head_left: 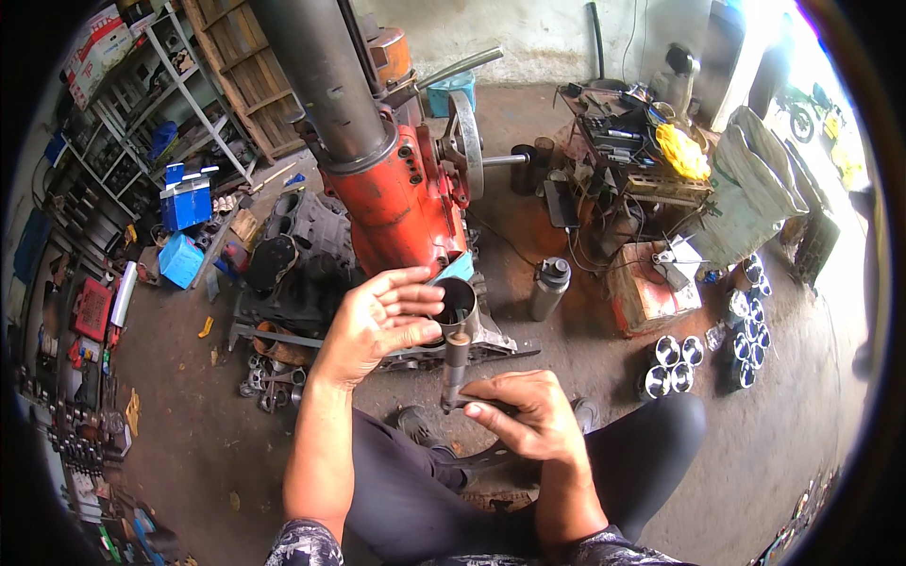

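My left hand (389,321) is open, its fingers stretched out and thumb apart, beside a hollow metal cylinder (458,323) with a round open mouth. Whether the fingertips touch its wall I cannot tell. Just below the cylinder, my right hand (528,413) grips a slim cylindrical metal tool (455,368) with a brownish upper end. The tool stands nearly upright, its top overlapping the cylinder's lower part in view. Behind both hands is a large red machine (401,217) with a thick grey column (330,85). A light blue piece (457,268) lies at its base.
Grey engine castings (300,231) lie left of the machine. A steel flask (549,291) stands to the right, near a red-and-white box (654,294). Several shiny cylindrical parts (668,351) sit on the floor. A cluttered bench (642,179) stands behind; shelves (175,90) line the left.
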`<state>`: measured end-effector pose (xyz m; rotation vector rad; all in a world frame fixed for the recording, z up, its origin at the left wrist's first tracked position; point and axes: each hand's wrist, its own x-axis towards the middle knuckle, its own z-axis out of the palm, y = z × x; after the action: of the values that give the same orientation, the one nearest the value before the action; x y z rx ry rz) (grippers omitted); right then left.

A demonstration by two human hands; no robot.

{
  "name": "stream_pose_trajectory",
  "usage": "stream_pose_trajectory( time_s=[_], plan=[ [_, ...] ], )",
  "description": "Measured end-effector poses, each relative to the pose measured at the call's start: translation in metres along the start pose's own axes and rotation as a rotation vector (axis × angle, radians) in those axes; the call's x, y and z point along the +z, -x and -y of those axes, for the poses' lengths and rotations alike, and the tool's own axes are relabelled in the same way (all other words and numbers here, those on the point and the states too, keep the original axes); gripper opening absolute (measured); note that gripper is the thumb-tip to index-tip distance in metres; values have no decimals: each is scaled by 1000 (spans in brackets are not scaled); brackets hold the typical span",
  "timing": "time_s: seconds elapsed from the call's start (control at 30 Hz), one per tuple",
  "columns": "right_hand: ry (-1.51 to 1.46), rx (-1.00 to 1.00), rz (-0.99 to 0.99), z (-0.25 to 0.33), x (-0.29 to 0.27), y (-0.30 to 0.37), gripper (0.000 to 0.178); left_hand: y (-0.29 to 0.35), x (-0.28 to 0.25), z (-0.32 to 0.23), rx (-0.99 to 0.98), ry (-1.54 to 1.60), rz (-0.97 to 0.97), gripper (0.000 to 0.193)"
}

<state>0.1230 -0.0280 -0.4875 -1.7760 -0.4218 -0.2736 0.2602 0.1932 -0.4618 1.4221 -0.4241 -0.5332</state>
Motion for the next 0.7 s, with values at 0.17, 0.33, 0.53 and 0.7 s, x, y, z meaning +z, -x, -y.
stream_pose_trajectory(
  time_s=[0.17,0.33,0.53,0.7],
  plan=[
    [26,107,-9,-3,-2,-2,20,17,19,-3,108,172,337,87],
    [-64,2,106,3,19,0,19,10,40,16,-65,276,587,127],
    [-17,51,-3,11,6,0,20,-5,5,9,-6,28,208,114],
    [1,145,-34,6,-2,5,21,9,8,-2,46,80,192,49]
  ],
)
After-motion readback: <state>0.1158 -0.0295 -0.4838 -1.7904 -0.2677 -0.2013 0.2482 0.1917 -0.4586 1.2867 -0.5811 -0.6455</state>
